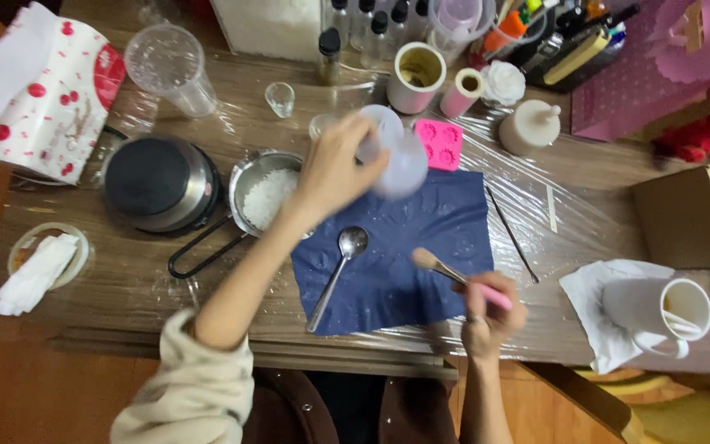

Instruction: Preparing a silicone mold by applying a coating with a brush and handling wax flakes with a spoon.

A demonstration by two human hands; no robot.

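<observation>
Head view: left hand [340,168] wraps its fingers around a clear cup [394,160], tilted and blurred, held above the far edge of the blue cloth [421,247]. Right hand [493,316] has its fingers curled tight on the pink handle of a brush [454,275], bristles pointing up-left over the cloth. A spoon [338,271] lies on the cloth between the hands. Just left of the cup sits a pan [263,197] of white flakes; a pink mould [440,144] lies just right of it.
</observation>
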